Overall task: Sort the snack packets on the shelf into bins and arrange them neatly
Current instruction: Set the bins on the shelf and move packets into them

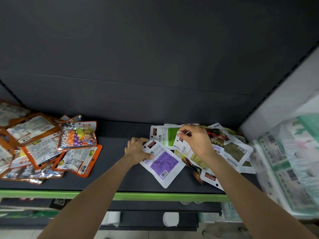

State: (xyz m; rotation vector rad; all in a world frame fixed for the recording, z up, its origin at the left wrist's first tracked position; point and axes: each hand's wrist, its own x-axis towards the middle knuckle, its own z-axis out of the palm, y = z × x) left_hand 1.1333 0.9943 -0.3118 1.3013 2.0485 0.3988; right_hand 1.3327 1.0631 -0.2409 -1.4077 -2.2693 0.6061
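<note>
Both forearms reach up from bottom of frame onto dark shelf [120, 169] w/ green front edge. Left hand [136, 149] grips upper-left corner of white packet w/ purple label [164, 163], lying flat on shelf. Right hand [195, 138] pinches top of white packet w/ yellow-green label [191, 152], over messy white-packet pile [231, 149] at right. Orange-edged packets [51, 149] heaped at left, well apart.

On the shelf [120, 169], one heap of packets [43, 147] lies at the left and another heap [224, 149] at the right, well apart. The left hand [138, 150] rests on a packet [164, 164] at the right heap's near-left edge; the right hand [196, 140] lies on that heap.
</note>
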